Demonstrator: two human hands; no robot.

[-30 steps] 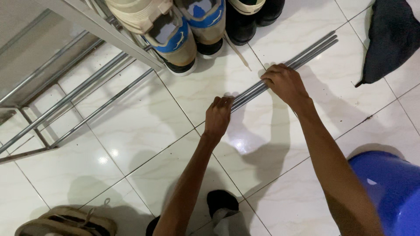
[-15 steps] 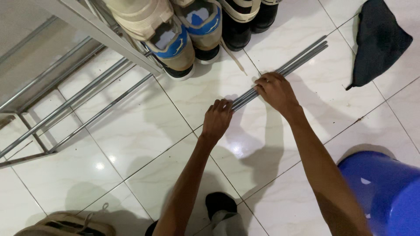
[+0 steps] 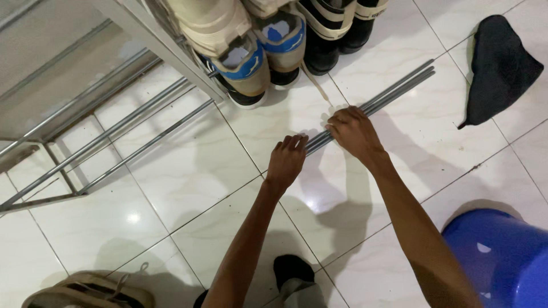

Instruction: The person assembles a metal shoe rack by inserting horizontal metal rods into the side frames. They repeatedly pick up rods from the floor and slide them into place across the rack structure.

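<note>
Gripping the bundle of metal rods [image 3: 394,91] on the tiled floor [image 3: 188,171], the right hand [image 3: 353,132] is clasping its middle while the left hand [image 3: 287,159] is closing around its near end.

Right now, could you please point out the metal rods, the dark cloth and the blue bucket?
metal rods [image 3: 394,90]: head view, bare shafts.
dark cloth [image 3: 499,68]: head view, its middle.
blue bucket [image 3: 502,256]: head view, its wall.

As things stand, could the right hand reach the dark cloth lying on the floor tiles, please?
Probably yes. The right hand rests on the metal rods, and the dark cloth lies beyond it on open tile with nothing between, though the arm would have to leave the rods.
</note>
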